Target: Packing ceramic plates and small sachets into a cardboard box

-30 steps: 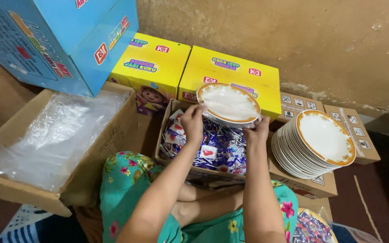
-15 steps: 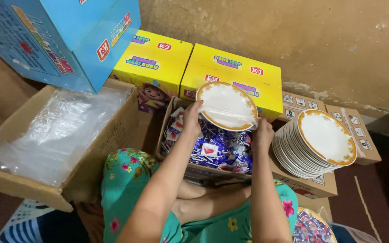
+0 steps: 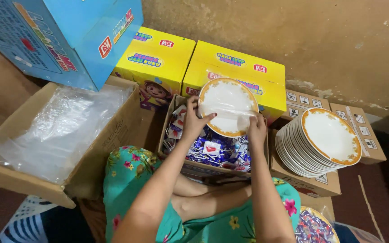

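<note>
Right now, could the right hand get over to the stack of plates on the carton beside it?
Probably yes. The right hand holds the lower edge of the single plate, and the stack of plates leans just to its right with nothing between them. It would have to release the plate first.

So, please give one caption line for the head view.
Both hands, left hand and right hand, hold an orange-rimmed plate above a box of wrapped sweets.
</note>
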